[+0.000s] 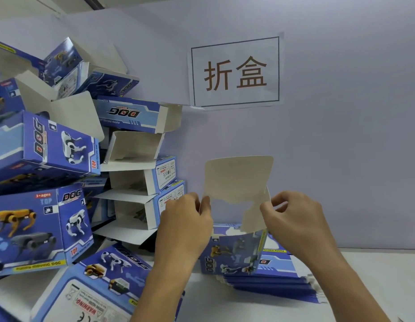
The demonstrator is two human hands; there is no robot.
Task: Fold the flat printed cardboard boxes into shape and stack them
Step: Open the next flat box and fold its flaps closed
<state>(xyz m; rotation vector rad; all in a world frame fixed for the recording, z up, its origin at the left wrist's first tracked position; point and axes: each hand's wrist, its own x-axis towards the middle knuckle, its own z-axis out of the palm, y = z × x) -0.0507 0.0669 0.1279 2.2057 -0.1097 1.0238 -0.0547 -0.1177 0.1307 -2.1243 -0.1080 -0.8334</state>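
Note:
I hold one blue printed cardboard box (234, 249) upright in front of me, its plain white top flap (236, 177) standing up. My left hand (185, 221) pinches the flap's left edge and my right hand (294, 217) pinches its right edge and side tab. Under the box lies a stack of flat blue boxes (278, 282) on the white table. To the left rises a leaning pile of folded boxes (46, 147) printed with robot dogs, several with open ends showing white insides.
A pale wall stands close behind, with a paper sign (235, 72) taped on it. The white table (376, 275) stretches to the right. A folded box (97, 287) lies tilted at the pile's foot near my left forearm.

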